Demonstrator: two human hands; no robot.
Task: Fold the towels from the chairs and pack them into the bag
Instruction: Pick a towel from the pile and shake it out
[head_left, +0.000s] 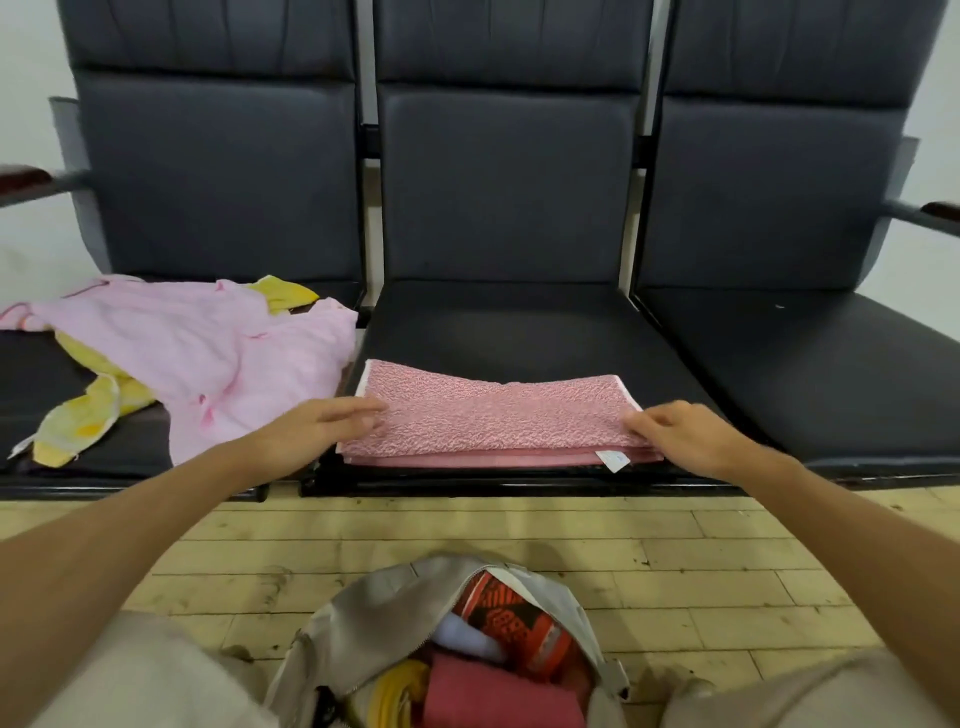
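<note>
Several items (498, 680) packed in the bag (363, 613); one pink towel (493, 415) folded on the bench (519, 332), left hand (322, 421) flat on it, right hand (680, 434) pinching it; two loose towels (208, 353) outstanding.

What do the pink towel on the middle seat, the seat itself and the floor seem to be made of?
Pink towel: terry cloth, likely cotton; its top looks nubby and looped. Middle seat: smooth dark cover with dull sheen, leather or vinyl, cannot tell which. Floor: pale wood planks, scuffed, with visible seams.
</note>
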